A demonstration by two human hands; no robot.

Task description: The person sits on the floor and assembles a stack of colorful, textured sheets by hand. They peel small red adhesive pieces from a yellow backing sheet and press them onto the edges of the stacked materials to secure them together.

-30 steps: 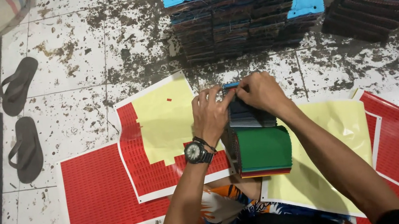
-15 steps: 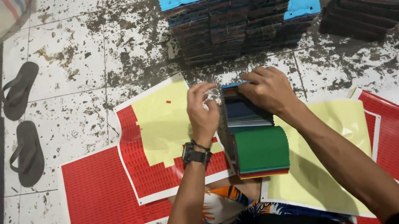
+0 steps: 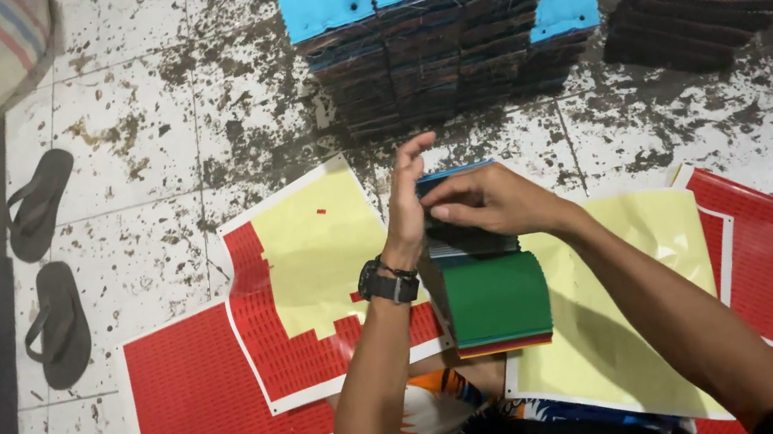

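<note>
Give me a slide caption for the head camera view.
Both hands, left hand and right hand, press a green-topped stack of sheets above red sticker sheets on tiled floor.

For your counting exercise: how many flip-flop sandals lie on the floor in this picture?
2, both dark, at the left on the tiled floor: one sandal farther from the person, the other sandal just below it. More may lie outside the view.

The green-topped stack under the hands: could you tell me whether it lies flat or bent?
Bent: the green-topped stack curves down at its near edge.
</note>
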